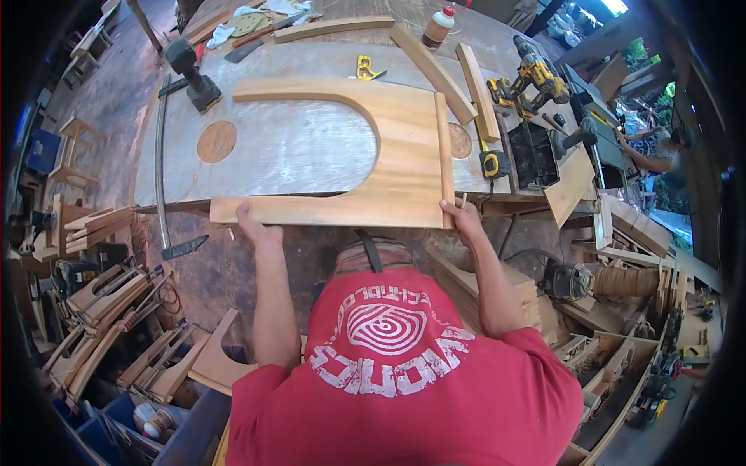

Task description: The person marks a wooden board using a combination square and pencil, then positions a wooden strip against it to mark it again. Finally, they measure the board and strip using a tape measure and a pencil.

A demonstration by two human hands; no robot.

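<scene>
A pale wooden panel with a large U-shaped cutout (408, 144) lies on the worktable, its near edge towards me. A narrow wooden strip (444, 147) runs along the panel's right side. My left hand (258, 231) grips the near arm of the panel close to its left end, with some fingers hidden beneath. My right hand (465, 220) is closed on the near right corner, by the end of the strip. A yellow square (367, 70) lies just beyond the panel.
A long bar clamp (162, 155) crosses the table's left edge, near a cordless tool (194, 81). Wooden strips (435, 74), a tape measure (494, 163), a yellow drill (540, 74) and a glue bottle (440, 27) lie around. Another person (660, 155) is at far right.
</scene>
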